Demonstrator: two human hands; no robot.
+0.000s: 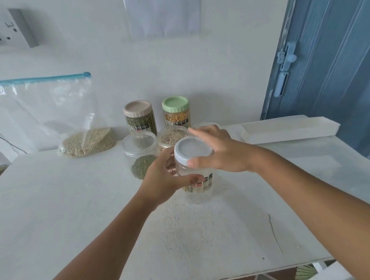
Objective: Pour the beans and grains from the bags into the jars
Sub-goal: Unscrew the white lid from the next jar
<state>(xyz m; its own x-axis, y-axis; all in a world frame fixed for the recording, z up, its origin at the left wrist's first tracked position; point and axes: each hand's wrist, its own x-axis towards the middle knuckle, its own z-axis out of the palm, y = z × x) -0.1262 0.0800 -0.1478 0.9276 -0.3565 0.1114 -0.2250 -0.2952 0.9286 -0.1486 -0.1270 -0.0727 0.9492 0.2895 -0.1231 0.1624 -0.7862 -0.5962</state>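
In the centre of the frame a clear plastic jar with a pale grey-blue screw lid [195,175] stands on the white worktop [51,220], and it looks empty, so I judge it is the next jar to be filled. The left hand [163,182] holds the jar body, with its fingers curled around the left side and the thumb across the front. The right hand [221,152] is on the lid: the thumb presses the near rim and the other fingers reach over the far rim, so the lid is gripped from above, probably for unscrewing, though I cannot tell the direction. Behind, toward the upper centre, two jars seem already finished: a clear jar with a beige lid full of green beans [139,118] and a clear jar with a light green lid full of yellow corn kernels [176,112]. In front of them an open clear jar with a small heap of green beans at the bottom [140,155] is only partly filled, and an open clear jar with pale round beans [172,137] is nearly full but has no lid. At the left of the frame a clear zip bag with a blue seal strip, holding pale grains [65,128], leans on the wall, still unpoured. So about half of the work seems done; the grains and the closing of the open jars remain.
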